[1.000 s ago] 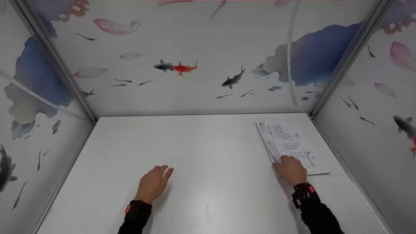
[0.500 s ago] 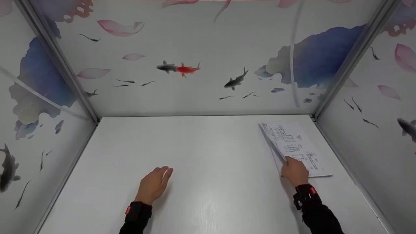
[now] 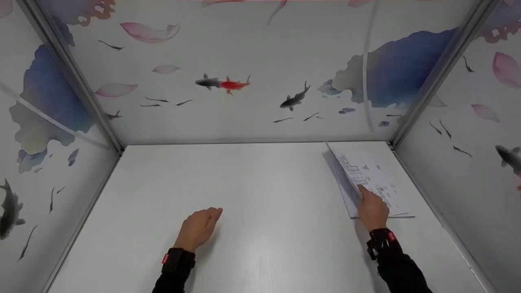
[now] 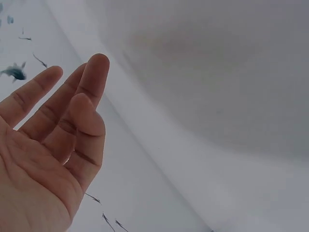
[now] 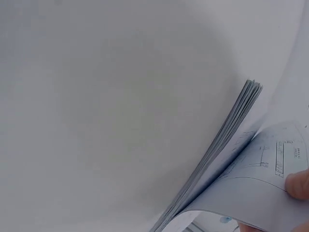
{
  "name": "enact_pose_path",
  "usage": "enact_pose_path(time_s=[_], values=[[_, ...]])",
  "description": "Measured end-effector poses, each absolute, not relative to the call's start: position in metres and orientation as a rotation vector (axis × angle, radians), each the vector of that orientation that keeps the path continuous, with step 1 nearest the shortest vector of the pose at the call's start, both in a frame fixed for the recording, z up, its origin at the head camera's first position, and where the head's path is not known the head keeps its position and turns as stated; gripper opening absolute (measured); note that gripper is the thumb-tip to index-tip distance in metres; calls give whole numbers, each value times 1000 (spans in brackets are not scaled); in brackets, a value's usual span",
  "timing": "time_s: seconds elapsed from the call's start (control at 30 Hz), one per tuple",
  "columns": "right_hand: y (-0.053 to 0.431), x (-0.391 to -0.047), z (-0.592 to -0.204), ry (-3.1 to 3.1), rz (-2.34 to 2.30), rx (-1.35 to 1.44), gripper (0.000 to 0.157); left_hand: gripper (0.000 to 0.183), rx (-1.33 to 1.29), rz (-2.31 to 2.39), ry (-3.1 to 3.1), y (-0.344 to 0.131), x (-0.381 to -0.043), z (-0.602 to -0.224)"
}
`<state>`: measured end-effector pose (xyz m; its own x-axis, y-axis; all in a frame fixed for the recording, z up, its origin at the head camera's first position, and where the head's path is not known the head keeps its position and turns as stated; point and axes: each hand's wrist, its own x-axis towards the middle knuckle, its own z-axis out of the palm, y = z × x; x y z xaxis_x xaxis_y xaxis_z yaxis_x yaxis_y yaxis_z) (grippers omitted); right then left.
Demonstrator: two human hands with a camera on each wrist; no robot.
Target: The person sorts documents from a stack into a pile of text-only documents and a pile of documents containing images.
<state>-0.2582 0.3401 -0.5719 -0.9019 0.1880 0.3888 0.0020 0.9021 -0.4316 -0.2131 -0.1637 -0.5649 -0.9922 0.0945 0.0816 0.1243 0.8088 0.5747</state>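
Your right hand (image 3: 373,208) pinches white paper printed with black line drawings (image 3: 368,173), apparently raising its edge off the flat white stack (image 3: 353,209); your left hand (image 3: 197,228) hovers empty, relaxed.

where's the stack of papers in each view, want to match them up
head: the stack of papers lies right of centre, the right hand gripping its left edge
left wrist: not in it; the left hand fills the left side
right wrist: lower right, a page bending away from the rest
shared landmark: the white table, blurred in both wrist views
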Motion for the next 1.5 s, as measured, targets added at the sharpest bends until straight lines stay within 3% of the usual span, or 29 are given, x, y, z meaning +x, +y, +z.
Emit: enact_pose_path(time_s=[0.37,1.03,1.5], values=[[327,-261,-569,-2448,443,59,41,63,-219,-973,-2933,-157,-211,-564],[270,-257,-523,-2309,475,216,39,67,-305,-987,-2916,-141,-217,-554],[226,-252,-505,-2306,600,291,41,61,-552,-1127,-2899,-93,-228,-526]])
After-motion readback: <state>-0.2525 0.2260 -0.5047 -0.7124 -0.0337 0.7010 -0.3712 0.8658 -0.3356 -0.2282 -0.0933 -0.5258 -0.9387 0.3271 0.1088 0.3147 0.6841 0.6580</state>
